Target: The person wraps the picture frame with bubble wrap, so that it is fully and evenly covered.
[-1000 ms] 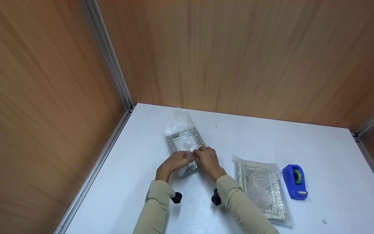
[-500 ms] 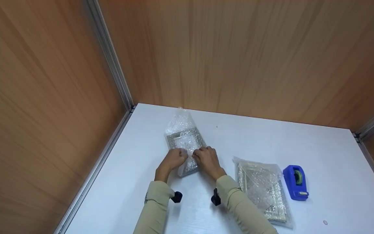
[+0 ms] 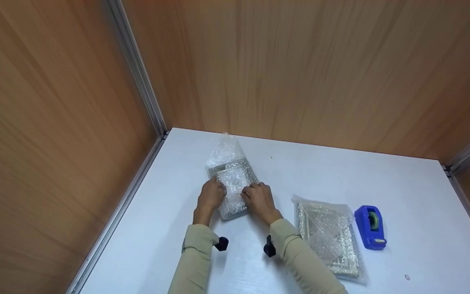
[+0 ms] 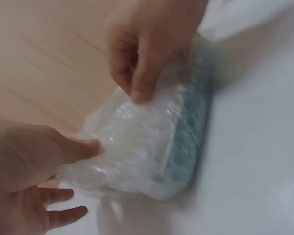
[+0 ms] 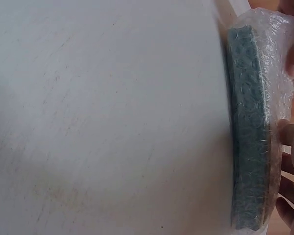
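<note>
With our left hand (image 3: 211, 196) we pinch the bubble wrap (image 3: 233, 183) around the frame (image 3: 248, 169), left of the tape dispenser (image 3: 374, 239). Our right hand (image 3: 261, 200) curls onto it, probably keeping the layer taut.

Both hands (image 4: 154, 41) seem blurred in left wrist view

Table (image 3: 382, 179): wrapped frame (image 3: 235, 177) left | second frame (image 3: 333, 228) right | tape dispenser (image 3: 369, 237) further right
</note>
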Demonstrator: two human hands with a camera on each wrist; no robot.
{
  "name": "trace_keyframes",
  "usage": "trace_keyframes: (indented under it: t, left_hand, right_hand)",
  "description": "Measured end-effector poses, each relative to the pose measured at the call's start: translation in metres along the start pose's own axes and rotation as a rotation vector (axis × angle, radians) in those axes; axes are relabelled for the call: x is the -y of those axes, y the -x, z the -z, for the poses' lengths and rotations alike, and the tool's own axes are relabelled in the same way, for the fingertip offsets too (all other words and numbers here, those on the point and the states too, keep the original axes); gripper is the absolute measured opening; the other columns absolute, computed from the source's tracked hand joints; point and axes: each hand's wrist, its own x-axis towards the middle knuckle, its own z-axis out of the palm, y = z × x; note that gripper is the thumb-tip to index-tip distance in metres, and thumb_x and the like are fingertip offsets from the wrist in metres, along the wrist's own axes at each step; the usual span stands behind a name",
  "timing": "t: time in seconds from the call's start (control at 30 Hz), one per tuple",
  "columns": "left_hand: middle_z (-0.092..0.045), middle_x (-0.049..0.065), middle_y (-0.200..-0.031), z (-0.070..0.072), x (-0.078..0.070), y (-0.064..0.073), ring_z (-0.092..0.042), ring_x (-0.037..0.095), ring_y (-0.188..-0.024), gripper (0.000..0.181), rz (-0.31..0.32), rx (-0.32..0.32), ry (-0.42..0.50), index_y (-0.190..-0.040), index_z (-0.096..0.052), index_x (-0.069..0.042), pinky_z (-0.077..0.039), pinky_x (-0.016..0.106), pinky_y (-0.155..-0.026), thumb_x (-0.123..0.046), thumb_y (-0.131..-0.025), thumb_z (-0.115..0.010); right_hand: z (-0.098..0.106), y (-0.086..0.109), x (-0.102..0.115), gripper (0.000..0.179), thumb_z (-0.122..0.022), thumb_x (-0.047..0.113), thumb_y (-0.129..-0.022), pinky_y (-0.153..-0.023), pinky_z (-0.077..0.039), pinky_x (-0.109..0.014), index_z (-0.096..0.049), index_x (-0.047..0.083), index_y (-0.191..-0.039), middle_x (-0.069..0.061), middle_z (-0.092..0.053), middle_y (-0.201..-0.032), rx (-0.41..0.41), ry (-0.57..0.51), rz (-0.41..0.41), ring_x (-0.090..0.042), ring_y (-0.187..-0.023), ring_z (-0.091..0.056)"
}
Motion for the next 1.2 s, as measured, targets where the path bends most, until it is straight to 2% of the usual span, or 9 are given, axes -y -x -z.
trace_keyframes:
  t: [0.07, 0.2, 0.27, 0.4, 0.53, 0.63, 0.7, 0.87, 1.2]
  left_hand:
    - [-0.038, 0.012, -0.143, -0.006, 0.005, 0.000, -0.039, 0.033, -0.128, 0.015, 0.002, -0.022, 0.000, -0.098, -0.067, -0.009, -0.037, 0.045, -0.101, -0.018, -0.090, -0.059]
    - [-0.045, 0.007, -0.140, -0.015, 0.009, -0.002, -0.047, 0.033, -0.121, 0.016, 0.001, -0.079, -0.006, -0.102, -0.067, -0.012, -0.043, 0.046, -0.095, -0.018, -0.087, -0.062]
    - [-0.048, 0.007, -0.137, -0.018, 0.009, -0.004, -0.050, 0.035, -0.116, 0.014, -0.002, -0.110, -0.021, -0.098, -0.068, -0.013, -0.046, 0.047, -0.089, -0.018, -0.086, -0.064]
    - [-0.061, 0.004, -0.117, -0.021, 0.006, -0.005, -0.054, 0.030, -0.101, 0.016, 0.027, -0.137, -0.028, -0.099, -0.064, -0.013, -0.048, 0.042, -0.080, -0.016, -0.083, -0.067]
    - [-0.062, 0.002, -0.104, -0.024, 0.006, -0.006, -0.052, 0.024, -0.093, 0.025, 0.055, -0.145, -0.025, -0.105, -0.060, -0.013, -0.046, 0.037, -0.076, -0.014, -0.082, -0.068]
    - [-0.061, 0.003, -0.107, -0.024, 0.008, -0.006, -0.052, 0.025, -0.096, 0.029, 0.057, -0.152, -0.025, -0.110, -0.059, -0.012, -0.047, 0.038, -0.077, -0.014, -0.082, -0.068]
    - [-0.060, 0.003, -0.109, -0.023, 0.008, -0.006, -0.053, 0.026, -0.098, 0.030, 0.049, -0.156, -0.026, -0.111, -0.059, -0.011, -0.048, 0.039, -0.078, -0.013, -0.082, -0.067]
    - [-0.059, 0.003, -0.109, -0.019, 0.012, -0.008, -0.053, 0.026, -0.100, 0.030, 0.037, -0.159, -0.029, -0.112, -0.059, -0.011, -0.048, 0.039, -0.082, -0.013, -0.083, -0.066]
    - [-0.058, 0.005, -0.115, -0.015, 0.018, -0.009, -0.053, 0.027, -0.103, 0.029, 0.043, -0.147, -0.015, -0.113, -0.060, -0.011, -0.046, 0.040, -0.086, -0.012, -0.084, -0.065]
  right_hand:
    - [-0.001, 0.001, 0.000, 0.010, -0.066, 0.024, -0.084, -0.066, -0.045, -0.038, -0.072, 0.015, -0.083, -0.002, -0.064, -0.077, 0.005, -0.006, -0.013, -0.022, -0.073, -0.056]
    - [-0.003, 0.004, -0.001, 0.009, -0.067, 0.023, -0.083, -0.072, -0.047, -0.041, -0.072, 0.016, -0.082, -0.001, -0.064, -0.077, -0.012, -0.002, -0.037, -0.021, -0.076, -0.057]
    - [-0.004, 0.005, 0.000, 0.009, -0.066, 0.021, -0.084, -0.074, -0.047, -0.042, -0.071, 0.014, -0.081, -0.001, -0.064, -0.077, -0.033, -0.006, -0.049, -0.021, -0.076, -0.057]
    - [-0.006, 0.007, 0.001, 0.007, -0.063, 0.015, -0.085, -0.076, -0.047, -0.041, -0.068, 0.013, -0.082, -0.001, -0.064, -0.079, -0.068, -0.023, -0.086, -0.022, -0.077, -0.057]
    - [-0.006, 0.010, 0.007, 0.005, -0.062, 0.014, -0.085, -0.082, -0.044, -0.041, -0.065, 0.012, -0.088, -0.002, -0.065, -0.085, -0.078, -0.012, -0.108, -0.023, -0.085, -0.057]
    - [-0.005, 0.014, 0.015, 0.009, -0.063, 0.017, -0.085, -0.089, -0.041, -0.043, -0.065, 0.012, -0.093, -0.003, -0.064, -0.094, -0.087, 0.025, -0.066, -0.024, -0.094, -0.055]
    - [-0.006, 0.017, 0.022, 0.011, -0.064, 0.019, -0.085, -0.093, -0.039, -0.044, -0.065, 0.013, -0.095, -0.003, -0.063, -0.097, -0.104, 0.039, -0.010, -0.024, -0.098, -0.053]
    - [-0.011, 0.024, 0.036, 0.012, -0.065, 0.021, -0.084, -0.090, -0.042, -0.041, -0.067, 0.013, -0.093, -0.002, -0.064, -0.097, -0.168, 0.019, 0.135, -0.022, -0.096, -0.055]
    - [-0.017, 0.030, 0.041, 0.018, -0.062, 0.019, -0.087, -0.087, -0.046, -0.038, -0.069, 0.010, -0.101, -0.004, -0.065, -0.101, -0.155, -0.077, 0.149, -0.022, -0.097, -0.057]
